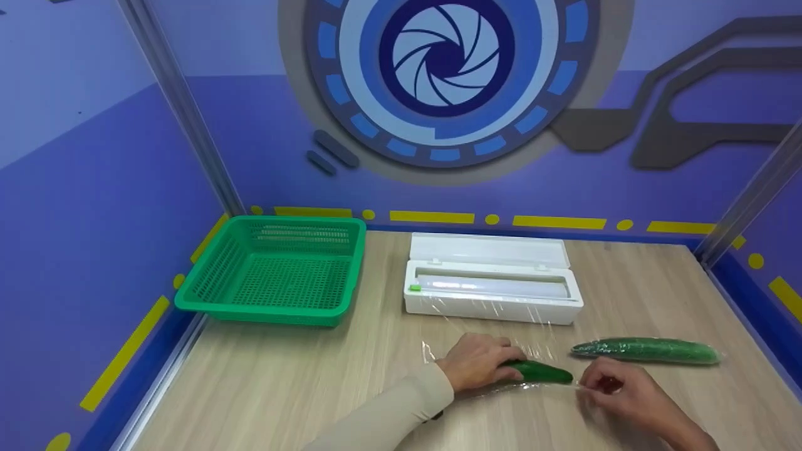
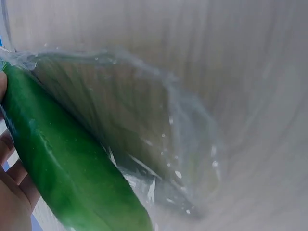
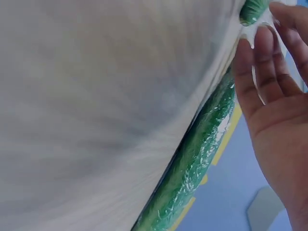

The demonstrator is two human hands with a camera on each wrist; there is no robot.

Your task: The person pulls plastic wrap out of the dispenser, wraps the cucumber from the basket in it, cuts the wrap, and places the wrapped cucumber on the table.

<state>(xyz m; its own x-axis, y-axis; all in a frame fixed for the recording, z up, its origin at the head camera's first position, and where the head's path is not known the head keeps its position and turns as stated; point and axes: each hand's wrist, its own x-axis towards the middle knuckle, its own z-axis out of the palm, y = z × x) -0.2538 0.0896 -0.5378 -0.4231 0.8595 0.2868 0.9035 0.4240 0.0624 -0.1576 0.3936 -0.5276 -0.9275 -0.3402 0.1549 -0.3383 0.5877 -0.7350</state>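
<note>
Green and glossy, a bare cucumber [image 1: 539,372] is lying on a sheet of cling film [image 1: 489,351] near the front edge of the desk [image 1: 282,376]. The left hand [image 1: 479,362] is curling over the cucumber's left end, holding it down. The right hand [image 1: 617,391] is pinching the film's edge just off the cucumber's right tip. Behind it, a second cucumber already wrapped in film [image 1: 648,350] is lying toward the right edge. A white cling-film dispenser [image 1: 492,285] is sitting open mid-desk, with a green plastic basket [image 1: 276,269] filling the back left corner.
</note>
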